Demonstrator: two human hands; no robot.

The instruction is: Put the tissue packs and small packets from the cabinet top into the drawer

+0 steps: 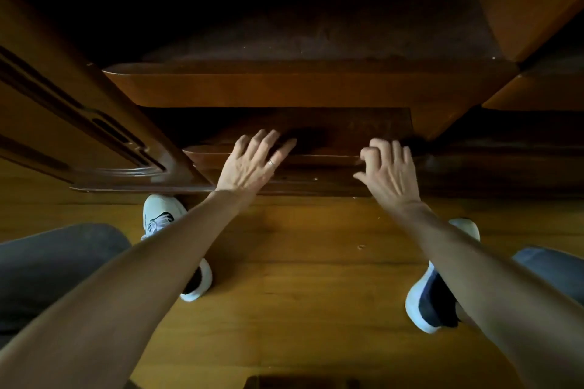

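A dark wooden drawer point(319, 163) low in the cabinet stands a little way out, and its inside point(354, 126) is too dark to make out. My left hand point(249, 164) lies flat on the left part of the drawer front, fingers spread over its top edge. My right hand point(387, 172) sits at the right part, fingers curled over the same edge and thumb out in front. The cabinet top point(284, 41) above is dim. No tissue packs or small packets are visible anywhere.
A carved cabinet door point(79, 123) swings out at the left, close to my left arm. Another wooden unit point(521, 9) stands at the right. My two shoes point(161, 218) point(429, 303) rest on the wooden floor point(300, 278) below the drawer.
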